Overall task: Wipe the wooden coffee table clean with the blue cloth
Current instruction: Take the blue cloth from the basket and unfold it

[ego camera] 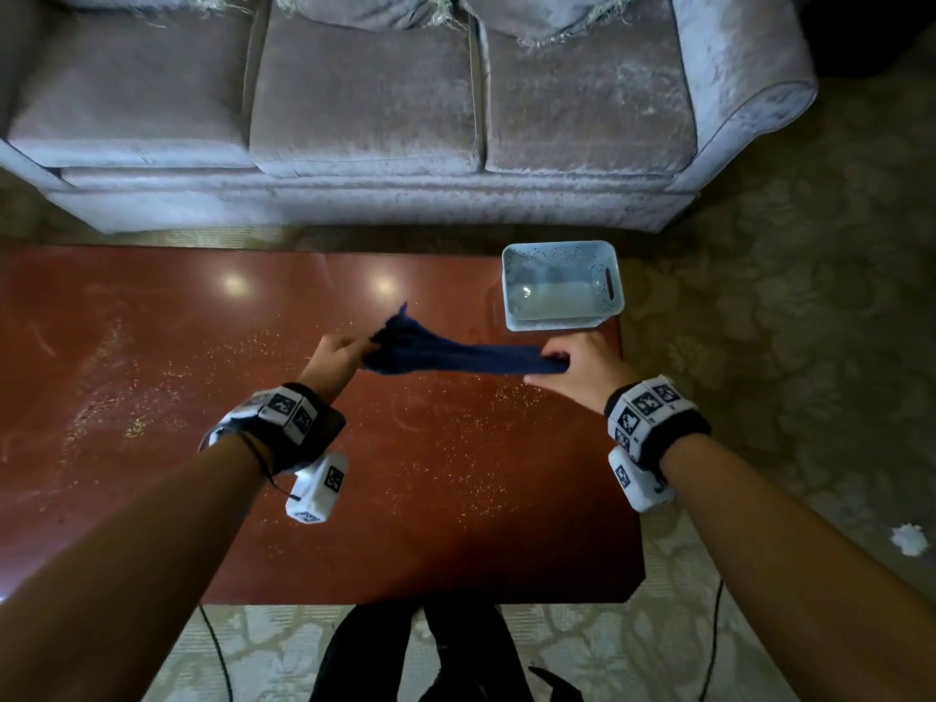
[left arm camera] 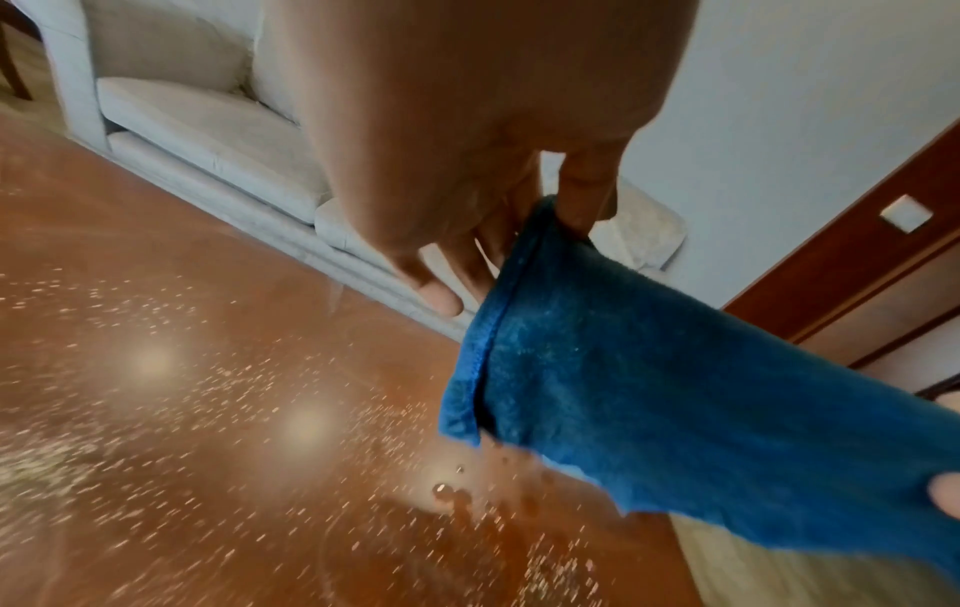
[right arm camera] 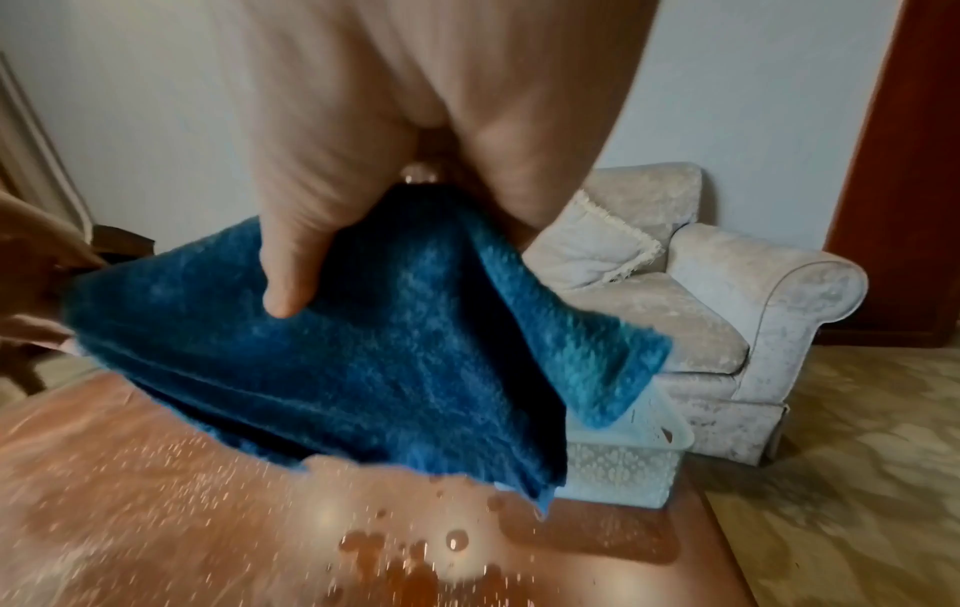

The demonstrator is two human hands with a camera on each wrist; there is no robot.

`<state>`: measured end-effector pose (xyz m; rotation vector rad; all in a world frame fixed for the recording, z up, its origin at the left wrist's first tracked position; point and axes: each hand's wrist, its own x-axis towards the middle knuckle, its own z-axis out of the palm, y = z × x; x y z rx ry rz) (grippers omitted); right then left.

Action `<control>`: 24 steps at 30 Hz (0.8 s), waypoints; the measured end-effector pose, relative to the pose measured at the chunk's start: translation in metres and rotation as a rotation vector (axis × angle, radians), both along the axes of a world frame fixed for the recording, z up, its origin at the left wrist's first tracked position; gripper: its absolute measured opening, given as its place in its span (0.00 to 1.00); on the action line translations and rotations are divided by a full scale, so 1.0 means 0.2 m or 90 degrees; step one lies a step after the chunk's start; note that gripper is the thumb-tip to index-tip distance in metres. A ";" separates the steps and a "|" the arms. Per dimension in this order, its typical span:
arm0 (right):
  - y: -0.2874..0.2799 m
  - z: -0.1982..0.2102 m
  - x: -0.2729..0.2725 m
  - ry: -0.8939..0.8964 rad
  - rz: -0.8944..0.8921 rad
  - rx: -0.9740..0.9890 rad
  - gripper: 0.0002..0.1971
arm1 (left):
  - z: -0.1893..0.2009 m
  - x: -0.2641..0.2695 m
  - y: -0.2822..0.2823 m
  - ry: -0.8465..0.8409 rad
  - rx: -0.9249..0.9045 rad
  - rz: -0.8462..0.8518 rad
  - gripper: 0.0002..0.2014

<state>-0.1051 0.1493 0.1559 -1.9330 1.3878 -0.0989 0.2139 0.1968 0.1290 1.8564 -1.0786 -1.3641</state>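
The cloth (ego camera: pixel 456 354) is up off the desk (ego camera: pixel 152 347), pulled into a dark blue band between the two hands, just on the near side of the basket (ego camera: pixel 562 286). The left hand (ego camera: pixel 334 354) has one end pinched in its fingers (left arm camera: pixel 576 197), with a loose corner sticking up past the knuckles toward the sofa (ego camera: pixel 354 119). The right hand (ego camera: pixel 582 369) grasps the other end, thumb pressed on the fabric and the other fingers (right arm camera: pixel 291 263) curled round it; this hand sits nearest the basket, almost under its front edge. From the wrist views the cloth hangs in folds below both grips, its lower edge clear of the wood as far as I can tell.

The basket is pale blue plastic with perforated walls and stands at the far right corner of the desk. Left of the basket and nearer than it, the red-brown top is scattered with fine pale specks (ego camera: pixel 456 448), thick under the cloth and out toward the left end. A few water drops (right arm camera: pixel 457 538) lie on the wood near the basket, below the cloth. Beyond the basket runs the grey sofa, with a fringed cushion (right arm camera: pixel 587 246) at its right end. A patterned carpet (ego camera: pixel 785 321) lies to the basket's right, and on it, well apart, a small white scrap (ego camera: pixel 908 539).
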 end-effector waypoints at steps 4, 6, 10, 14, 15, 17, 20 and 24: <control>0.10 -0.26 0.00 0.110 0.058 0.120 0.08 | -0.30 0.02 0.16 -0.066 0.151 -0.118 0.22; 0.18 -0.43 0.01 0.134 0.076 0.162 0.06 | -0.46 0.00 0.24 -0.101 0.179 -0.163 0.26; 0.33 -0.68 0.01 0.132 0.047 0.184 0.03 | -0.65 -0.03 0.37 -0.138 0.218 -0.182 0.24; 0.41 -0.80 -0.03 0.134 0.014 0.196 0.04 | -0.74 -0.04 0.46 -0.152 0.233 -0.150 0.20; 0.41 -0.82 -0.03 0.136 0.012 0.195 0.05 | -0.76 -0.04 0.47 -0.165 0.238 -0.143 0.21; 0.38 -0.86 -0.03 0.135 0.004 0.175 0.06 | -0.81 -0.04 0.46 -0.185 0.236 -0.124 0.21; 0.28 -0.92 0.02 0.118 -0.023 0.063 0.05 | -0.87 -0.04 0.44 -0.203 0.188 -0.034 0.15; 0.15 -1.03 0.12 0.141 -0.006 -0.111 0.14 | -0.98 -0.06 0.40 -0.222 0.162 0.075 0.13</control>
